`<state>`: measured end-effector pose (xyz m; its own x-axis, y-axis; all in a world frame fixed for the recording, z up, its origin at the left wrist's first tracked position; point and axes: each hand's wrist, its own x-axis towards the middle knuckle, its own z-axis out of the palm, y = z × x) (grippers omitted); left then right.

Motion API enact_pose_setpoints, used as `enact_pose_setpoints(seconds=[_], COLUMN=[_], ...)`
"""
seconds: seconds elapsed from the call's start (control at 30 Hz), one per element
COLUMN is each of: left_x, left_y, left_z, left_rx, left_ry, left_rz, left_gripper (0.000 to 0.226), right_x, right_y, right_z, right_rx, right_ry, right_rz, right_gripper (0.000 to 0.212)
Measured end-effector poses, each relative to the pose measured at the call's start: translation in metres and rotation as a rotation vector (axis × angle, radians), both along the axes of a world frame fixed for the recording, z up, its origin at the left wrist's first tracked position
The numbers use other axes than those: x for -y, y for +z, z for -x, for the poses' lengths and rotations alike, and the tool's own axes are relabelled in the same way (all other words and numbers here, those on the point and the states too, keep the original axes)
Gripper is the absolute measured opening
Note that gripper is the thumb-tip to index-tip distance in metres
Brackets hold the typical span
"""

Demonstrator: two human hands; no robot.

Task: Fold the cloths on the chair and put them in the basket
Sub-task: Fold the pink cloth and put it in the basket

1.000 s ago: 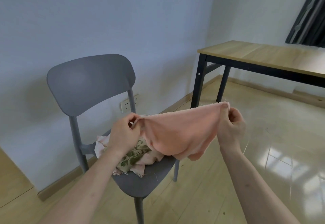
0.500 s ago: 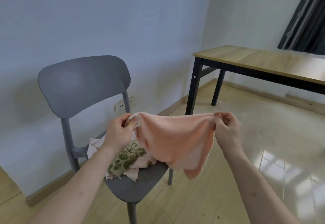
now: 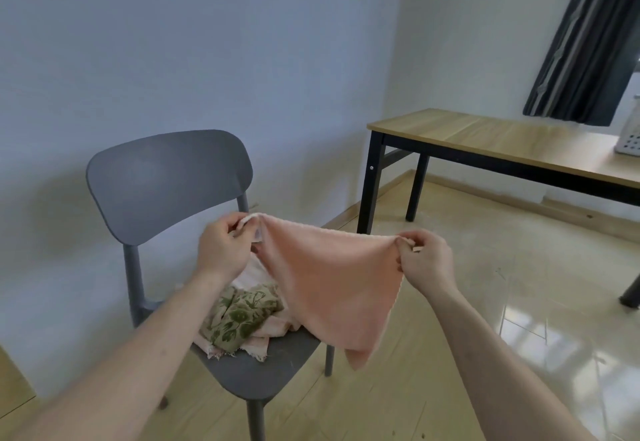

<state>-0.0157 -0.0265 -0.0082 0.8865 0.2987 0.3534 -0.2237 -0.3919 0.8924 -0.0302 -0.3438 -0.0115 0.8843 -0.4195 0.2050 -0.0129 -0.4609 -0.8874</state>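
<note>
— Pale walls and a glossy floor are seen; what is left on the grey chair (image 3: 166, 177)?
— Crumpled cloths (image 3: 242, 316), unfolded. Above them a peach cloth (image 3: 332, 284) is pinched at its corners by the left hand (image 3: 221, 250) and right hand (image 3: 427, 260), not yet folded.
— And the basket (image 3: 628, 141)?
— Far right, on the table (image 3: 485, 139); its contents cannot be told.

Soft daylight enters from the right, beside the dark curtain (image 3: 585, 42). It throws bright glare patches on the glossy floor (image 3: 540, 323) and a faint chair (image 3: 169, 177) shadow on the wall (image 3: 173, 42). Wide-angle distortion bends the edges; the forearms look slightly blurred.
</note>
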Motion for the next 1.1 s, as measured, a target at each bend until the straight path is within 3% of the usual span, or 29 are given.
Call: enact_pose_setpoints(seconds=[0.1, 0.27, 0.47, 0.6, 0.8, 1.0, 1.1], left_x=[-0.01, -0.025, -0.043, -0.044, -0.04, -0.051, -0.058], left_y=[0.048, 0.146, 0.182, 0.16, 0.074, -0.001, -0.026], left_z=[-0.029, -0.05, -0.03, 0.0, 0.052, 0.066, 0.06], left_rx=[0.069, 0.166, 0.249, 0.247, 0.099, -0.328, -0.436], left_ry=[0.003, 0.057, 0.052, 0.067, -0.053, -0.239, -0.247], left_rz=[-0.044, -0.191, -0.134, -0.15, -0.31, -0.554, -0.581], left_gripper=[0.017, 0.02, 0.014, 0.014, 0.02, 0.014, 0.015], right_x=[-0.004, -0.016, -0.029, -0.029, -0.026, -0.013, -0.01], right_y=[0.044, 0.132, 0.17, 0.14, 0.035, -0.054, -0.076], right_z=[-0.024, -0.045, -0.032, -0.011, 0.027, 0.039, 0.033], right_rx=[0.031, 0.229, 0.378, 0.35, 0.155, -0.08, -0.19], right_ry=[-0.014, 0.012, 0.027, 0.036, 0.058, 0.025, 0.047], right_rz=[-0.081, 0.003, 0.032, 0.024, -0.01, -0.037, -0.05], right_gripper=[0.021, 0.027, 0.031, 0.022, 0.011, 0.013, 0.015])
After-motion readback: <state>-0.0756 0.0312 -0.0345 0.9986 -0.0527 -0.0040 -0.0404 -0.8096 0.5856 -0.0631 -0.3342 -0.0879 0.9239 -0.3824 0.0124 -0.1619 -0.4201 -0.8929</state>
